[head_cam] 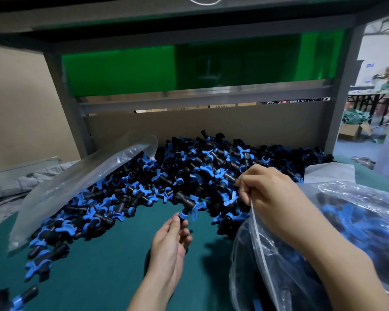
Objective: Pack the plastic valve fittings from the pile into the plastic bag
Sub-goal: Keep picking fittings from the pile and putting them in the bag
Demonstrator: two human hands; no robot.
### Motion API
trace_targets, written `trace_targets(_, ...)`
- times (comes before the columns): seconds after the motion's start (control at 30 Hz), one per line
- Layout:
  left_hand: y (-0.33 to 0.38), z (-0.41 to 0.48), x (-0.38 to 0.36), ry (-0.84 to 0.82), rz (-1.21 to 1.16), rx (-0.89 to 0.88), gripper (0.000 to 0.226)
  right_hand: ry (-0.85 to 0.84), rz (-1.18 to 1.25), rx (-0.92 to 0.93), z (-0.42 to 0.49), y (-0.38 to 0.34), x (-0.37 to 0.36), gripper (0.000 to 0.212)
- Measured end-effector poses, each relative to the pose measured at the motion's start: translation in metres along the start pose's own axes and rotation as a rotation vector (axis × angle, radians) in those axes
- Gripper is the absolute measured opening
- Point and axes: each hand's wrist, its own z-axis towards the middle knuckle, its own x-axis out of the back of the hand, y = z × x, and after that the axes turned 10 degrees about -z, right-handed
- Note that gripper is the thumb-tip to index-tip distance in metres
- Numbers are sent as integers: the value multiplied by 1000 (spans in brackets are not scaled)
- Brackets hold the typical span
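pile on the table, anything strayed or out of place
Yes. One fitting lies alone at the bottom-left corner of the view, apart from the pile. A spare clear bag is draped over the pile's left side, covering some fittings. Nothing looks broken.

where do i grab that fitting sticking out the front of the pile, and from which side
Take the fitting by its near end, coming from the bare mat side. That end pokes out of the pile toward you; its far end lies among the others. The left hand pinches it there.
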Motion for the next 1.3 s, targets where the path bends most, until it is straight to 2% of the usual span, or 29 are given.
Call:
trace_targets(0.33,-1,4,2,8,-7,31,18,-10,-3,5,0,0,0,44)
trace_targets(0.93,-3,5,5,2,-5,39,32,-11,6,7,0,1,-1,43)
trace_targets(1.3,-2,6,5,-12,-29,53,18,1,9,10,-1,1,-1,45)
